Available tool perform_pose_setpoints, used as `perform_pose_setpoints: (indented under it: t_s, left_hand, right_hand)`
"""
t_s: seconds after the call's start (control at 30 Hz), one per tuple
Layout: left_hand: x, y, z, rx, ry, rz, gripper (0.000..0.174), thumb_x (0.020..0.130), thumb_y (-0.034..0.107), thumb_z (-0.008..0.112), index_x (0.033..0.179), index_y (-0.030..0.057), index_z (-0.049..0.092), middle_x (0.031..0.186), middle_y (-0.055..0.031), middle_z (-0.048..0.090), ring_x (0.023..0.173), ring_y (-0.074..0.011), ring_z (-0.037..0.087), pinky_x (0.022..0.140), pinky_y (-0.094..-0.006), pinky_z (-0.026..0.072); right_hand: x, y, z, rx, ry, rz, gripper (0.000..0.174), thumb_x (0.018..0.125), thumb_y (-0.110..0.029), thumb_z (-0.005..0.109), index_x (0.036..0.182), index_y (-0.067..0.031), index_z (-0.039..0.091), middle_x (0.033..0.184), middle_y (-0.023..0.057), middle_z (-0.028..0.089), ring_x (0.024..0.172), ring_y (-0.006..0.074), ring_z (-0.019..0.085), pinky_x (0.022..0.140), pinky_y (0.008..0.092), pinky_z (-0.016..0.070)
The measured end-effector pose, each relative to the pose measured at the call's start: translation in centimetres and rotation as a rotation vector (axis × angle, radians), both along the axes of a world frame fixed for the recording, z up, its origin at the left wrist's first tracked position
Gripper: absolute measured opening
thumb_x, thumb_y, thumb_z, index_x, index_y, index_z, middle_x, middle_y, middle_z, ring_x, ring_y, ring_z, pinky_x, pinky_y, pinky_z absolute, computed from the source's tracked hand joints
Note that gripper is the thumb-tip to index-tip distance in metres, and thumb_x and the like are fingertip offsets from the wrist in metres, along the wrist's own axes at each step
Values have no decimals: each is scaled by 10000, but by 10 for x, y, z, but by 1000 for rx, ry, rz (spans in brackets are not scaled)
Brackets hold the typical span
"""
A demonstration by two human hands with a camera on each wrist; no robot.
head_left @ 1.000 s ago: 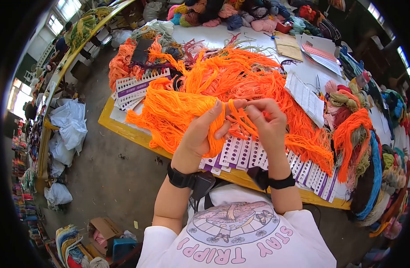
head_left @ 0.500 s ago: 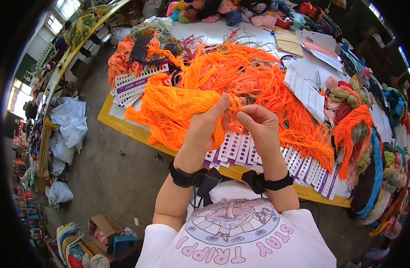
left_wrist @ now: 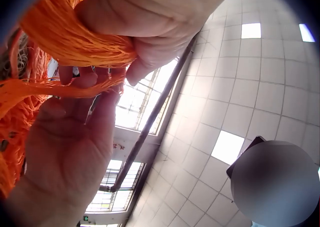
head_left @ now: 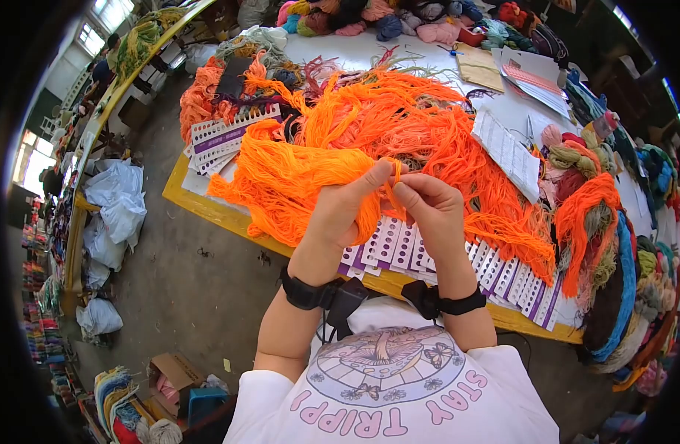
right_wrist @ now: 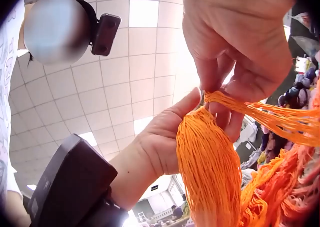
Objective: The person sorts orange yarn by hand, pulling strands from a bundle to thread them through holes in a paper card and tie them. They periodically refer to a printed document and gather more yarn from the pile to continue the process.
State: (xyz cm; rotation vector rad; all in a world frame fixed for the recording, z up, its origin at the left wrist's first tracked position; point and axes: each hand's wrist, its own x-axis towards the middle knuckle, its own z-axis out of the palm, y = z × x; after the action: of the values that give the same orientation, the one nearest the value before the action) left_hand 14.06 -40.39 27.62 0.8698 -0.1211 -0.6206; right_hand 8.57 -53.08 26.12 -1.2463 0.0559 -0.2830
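My left hand [head_left: 340, 211] holds a thick bright orange yarn hank [head_left: 303, 189] by its right end, the thumb laid along the top. The rest of the hank spreads leftward over the table. In the right wrist view the hank [right_wrist: 210, 172] hangs down from the left hand [right_wrist: 162, 144] as a smooth bundle. My right hand [head_left: 434, 211] pinches a thin bunch of orange strands [head_left: 394, 185] between thumb and forefinger, right beside the left thumb tip. In the left wrist view, these strands [left_wrist: 65, 91] run off to the left, past the right hand [left_wrist: 70, 142].
A large heap of orange and coral yarn [head_left: 421, 126] covers the table's middle. Purple-and-white punched cards [head_left: 399, 240] lie along the yellow table edge [head_left: 214, 218]. Paper sheets [head_left: 506, 155] are at the right, beside more skeins [head_left: 588, 222]. White bags [head_left: 114, 196] stand at the left.
The right hand has come down and slightly left, closer to the left hand. The loose loop of strands between them has become a small bunch at the fingertips.
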Motion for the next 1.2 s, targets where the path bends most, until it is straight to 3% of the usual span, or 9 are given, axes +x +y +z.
perform_pose_setpoints:
  t_s: [0.3,0.4,0.47,0.6,0.7,0.8,0.9,1.1,1.2]
  left_hand:
    - [1,-2,-6,-20,13,27,230,843,157,554,987,-21,577,958,-97,600,839,-165,586,717,-288,489]
    - [-2,-5,2,-46,108,59,198,815,166,598,917,-4,594,842,-77,609,689,-150,584,558,-263,482]
    - [-1,-5,1,-58,150,49,207,822,178,590,920,-4,594,851,-79,610,704,-151,584,566,-268,483]
    - [5,0,-14,-79,107,-43,285,853,234,538,1015,0,566,1017,-106,576,867,-179,570,722,-304,485]
    - [4,-1,-9,-112,171,-54,287,854,234,536,1017,0,564,1057,-110,560,873,-176,564,705,-295,484]
    - [-1,-7,1,-51,193,48,228,825,194,587,910,-18,595,876,-98,605,731,-173,576,605,-276,486]
    - [-2,-4,-2,-10,10,4,240,842,193,555,964,-12,589,986,-105,594,853,-168,571,692,-286,479]
    - [-2,-5,-8,23,12,66,223,829,159,574,955,-25,591,938,-106,606,809,-164,583,661,-265,481]
    - [-9,-10,-3,142,-153,155,224,825,148,579,955,-34,588,926,-108,605,775,-162,582,645,-267,486]
  right_hand:
    - [0,-1,-1,-2,29,-35,151,813,-112,598,894,14,623,822,36,619,570,19,496,444,158,394]
    - [1,-1,-1,18,41,-36,157,818,-126,594,888,12,623,804,33,617,532,16,476,428,159,385]
    - [2,-2,-1,31,48,-34,160,822,-133,590,885,10,624,796,33,616,525,13,470,425,157,380]
    - [2,-1,2,11,56,-29,146,808,-102,600,882,22,620,782,24,611,598,41,535,483,171,447]
    - [4,4,3,-33,36,-37,137,797,-74,607,880,35,615,794,29,609,671,70,577,549,193,491]
    - [5,5,4,1,40,-42,137,792,-58,608,886,41,610,806,35,607,704,86,591,590,211,509]
    - [5,5,2,45,47,-39,139,795,-60,604,894,37,609,806,38,607,689,80,586,592,211,508]
    - [5,1,-3,48,93,-20,138,799,-107,605,882,2,619,758,25,612,628,60,577,527,184,469]
    - [6,3,-2,39,92,-35,145,802,-138,604,865,-10,621,750,26,618,600,51,575,476,167,426]
